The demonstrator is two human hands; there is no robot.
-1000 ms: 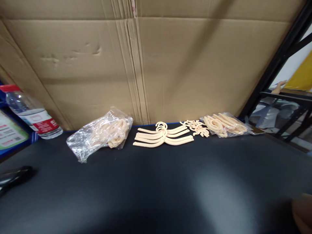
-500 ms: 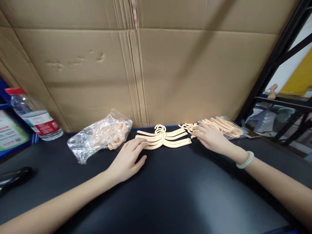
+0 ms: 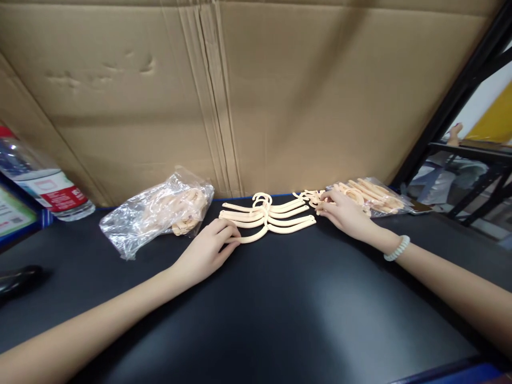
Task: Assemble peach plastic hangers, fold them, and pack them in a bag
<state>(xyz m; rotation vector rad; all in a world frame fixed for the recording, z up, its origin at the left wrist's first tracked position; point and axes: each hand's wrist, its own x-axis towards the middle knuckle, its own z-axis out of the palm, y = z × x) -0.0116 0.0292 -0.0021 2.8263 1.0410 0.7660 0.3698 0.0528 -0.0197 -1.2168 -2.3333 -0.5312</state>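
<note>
Several cream plastic clothes hangers (image 3: 286, 229) lie overlapped in a row, their hooks bunched at the back. My left hand (image 3: 208, 245) is closed, thumb and fingers pinching the left arm of the nearest hanger (image 3: 256, 236), which sits a little apart from the others on that side. To the right of the row, my right hand (image 3: 348, 216) is over a small heap of cream plastic pieces (image 3: 310, 196). Its fingertips are drawn together among these pieces; whatever they pinch is mostly hidden.
A clear bag (image 3: 140, 216) with cream parts lies left, another bag (image 3: 380, 197) of long cream parts right. A water bottle (image 3: 60, 192) leans at far left, near a black object (image 3: 20, 280). Cardboard (image 3: 320, 106) walls the back of the black table (image 3: 256, 320). A person shows beyond the right frame.
My left hand has gone from resting over the hanger arms to pinching the nearest one, drawn slightly toward me. My right fingers have closed in at the heap. The view has tilted slightly down.
</note>
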